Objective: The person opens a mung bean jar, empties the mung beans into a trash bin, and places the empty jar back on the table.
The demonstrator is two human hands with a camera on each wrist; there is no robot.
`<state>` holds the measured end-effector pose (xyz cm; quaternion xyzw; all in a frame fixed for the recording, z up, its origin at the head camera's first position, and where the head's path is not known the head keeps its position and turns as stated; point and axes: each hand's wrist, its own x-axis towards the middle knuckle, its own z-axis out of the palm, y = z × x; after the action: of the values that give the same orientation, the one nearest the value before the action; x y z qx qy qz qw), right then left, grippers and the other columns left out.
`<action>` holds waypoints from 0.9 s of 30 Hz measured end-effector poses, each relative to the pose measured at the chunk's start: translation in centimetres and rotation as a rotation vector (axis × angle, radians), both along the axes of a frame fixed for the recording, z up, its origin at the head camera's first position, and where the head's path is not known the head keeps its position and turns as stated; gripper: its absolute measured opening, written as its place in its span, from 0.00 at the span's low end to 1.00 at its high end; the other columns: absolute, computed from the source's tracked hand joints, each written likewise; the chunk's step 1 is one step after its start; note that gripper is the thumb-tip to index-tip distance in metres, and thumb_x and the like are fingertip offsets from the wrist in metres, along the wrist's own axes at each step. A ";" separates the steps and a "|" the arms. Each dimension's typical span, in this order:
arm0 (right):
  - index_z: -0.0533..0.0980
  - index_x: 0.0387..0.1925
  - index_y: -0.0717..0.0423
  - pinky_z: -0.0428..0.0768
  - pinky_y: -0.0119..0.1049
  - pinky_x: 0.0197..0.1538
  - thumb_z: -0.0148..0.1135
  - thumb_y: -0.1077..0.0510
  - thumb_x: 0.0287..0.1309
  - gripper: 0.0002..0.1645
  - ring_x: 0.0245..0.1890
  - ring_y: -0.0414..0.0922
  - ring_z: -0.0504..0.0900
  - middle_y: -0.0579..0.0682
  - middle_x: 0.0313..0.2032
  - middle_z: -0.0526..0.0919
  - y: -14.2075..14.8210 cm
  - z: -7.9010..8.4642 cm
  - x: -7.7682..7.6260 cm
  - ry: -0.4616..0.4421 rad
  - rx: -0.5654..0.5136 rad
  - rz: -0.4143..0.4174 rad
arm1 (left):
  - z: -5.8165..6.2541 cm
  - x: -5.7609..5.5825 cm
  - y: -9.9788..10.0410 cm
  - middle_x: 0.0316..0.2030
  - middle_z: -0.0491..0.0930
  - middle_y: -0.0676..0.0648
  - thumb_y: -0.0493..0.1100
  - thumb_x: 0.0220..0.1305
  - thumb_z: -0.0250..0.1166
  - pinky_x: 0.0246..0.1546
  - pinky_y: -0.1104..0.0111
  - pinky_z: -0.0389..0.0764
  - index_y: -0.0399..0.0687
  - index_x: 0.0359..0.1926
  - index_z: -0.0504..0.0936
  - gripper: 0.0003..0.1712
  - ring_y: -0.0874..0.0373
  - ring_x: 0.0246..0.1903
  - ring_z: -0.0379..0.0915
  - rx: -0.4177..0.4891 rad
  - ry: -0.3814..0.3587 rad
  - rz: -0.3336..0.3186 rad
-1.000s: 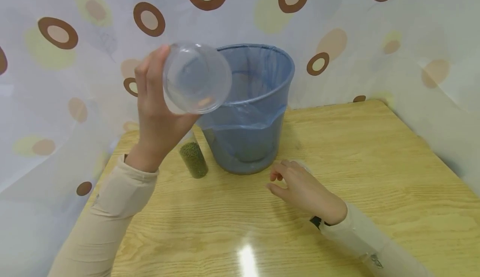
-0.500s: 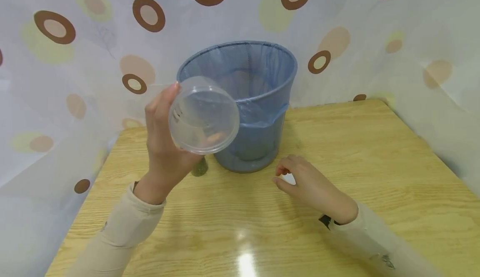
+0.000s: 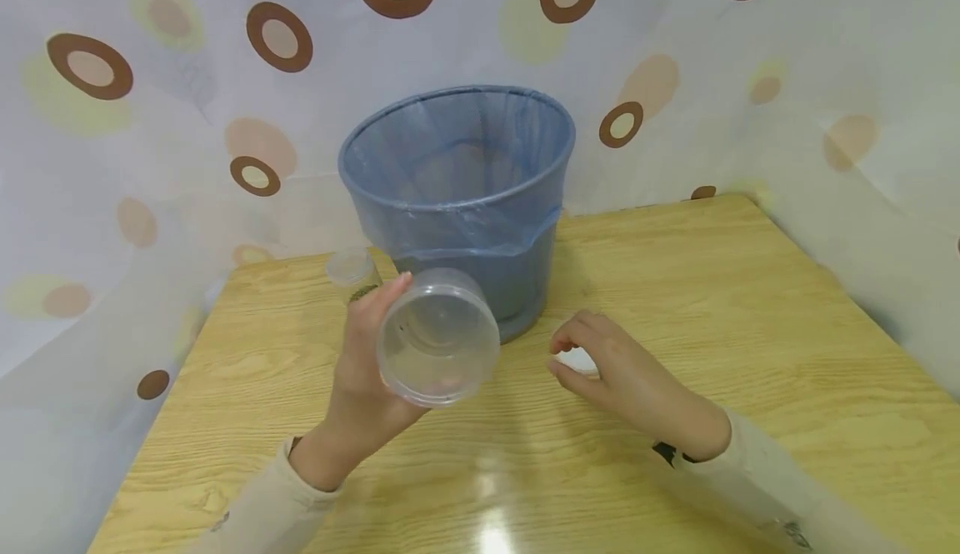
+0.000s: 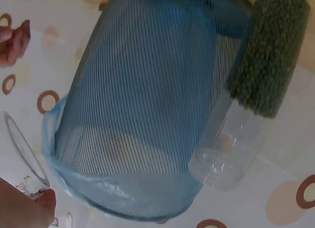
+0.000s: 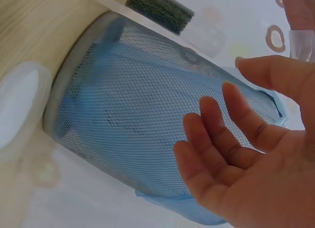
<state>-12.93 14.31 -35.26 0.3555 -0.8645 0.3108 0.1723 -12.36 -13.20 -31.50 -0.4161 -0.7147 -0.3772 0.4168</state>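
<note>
My left hand [image 3: 360, 379] grips a clear plastic tub [image 3: 442, 337] by its side. The tub is raised above the table in front of the bin, its round mouth tilted towards the head camera; only small dark specks show inside. My right hand [image 3: 630, 379] holds nothing, its fingers loosely bent. Below and beyond that hand lies a white round object [image 3: 579, 360], partly hidden by the fingers; the right wrist view shows more of this white disc [image 5: 19, 105] with a translucent rim.
A blue mesh bin [image 3: 457, 229] lined with a thin blue bag stands at the back of the wooden table [image 3: 712, 304]. At its left is a clear cylindrical jar [image 4: 270, 55], part-filled with green beans or pellets. Patterned wall covering [image 3: 480, 46] rises behind.
My left hand has lowered the tub from beside the bin's rim to below it, slightly rightward, uncovering the jar's top. The right hand has barely moved.
</note>
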 end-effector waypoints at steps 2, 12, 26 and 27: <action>0.74 0.37 0.56 0.77 0.36 0.42 0.69 0.64 0.52 0.13 0.39 0.40 0.74 0.43 0.36 0.76 0.0 -0.3 0.0 0.032 -0.007 0.025 | -1.2 0.0 0.3 0.55 0.68 0.31 0.56 0.56 0.70 0.61 0.61 0.67 0.23 0.61 0.62 0.48 0.45 0.58 0.65 -0.043 -0.060 -0.039; 0.75 0.40 0.56 0.77 0.35 0.39 0.72 0.65 0.47 0.18 0.36 0.40 0.73 0.45 0.35 0.75 0.4 -1.4 0.3 0.083 0.006 0.042 | -5.6 -0.4 2.0 0.59 0.67 0.38 0.40 0.31 0.83 0.57 0.53 0.72 0.32 0.66 0.59 0.60 0.45 0.58 0.66 -0.205 -0.329 -0.036; 0.77 0.37 0.58 0.78 0.35 0.37 0.71 0.63 0.51 0.12 0.35 0.43 0.76 0.44 0.34 0.76 1.5 -2.7 0.2 -0.028 0.089 -0.019 | -8.3 -1.4 3.7 0.59 0.67 0.40 0.45 0.40 0.81 0.56 0.52 0.71 0.41 0.67 0.61 0.55 0.48 0.59 0.65 -0.301 -0.658 -0.024; 0.77 0.37 0.58 0.77 0.35 0.37 0.71 0.63 0.51 0.12 0.35 0.44 0.76 0.44 0.33 0.76 1.5 -2.7 0.2 -0.036 0.098 -0.027 | -8.4 -1.5 3.8 0.60 0.66 0.40 0.45 0.40 0.81 0.57 0.52 0.71 0.41 0.67 0.61 0.55 0.48 0.59 0.64 -0.309 -0.683 -0.024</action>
<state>-12.68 15.83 -37.96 0.3463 -0.8863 0.2722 0.1432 -13.86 -9.43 -39.92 -0.3327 -0.8562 -0.3867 0.0822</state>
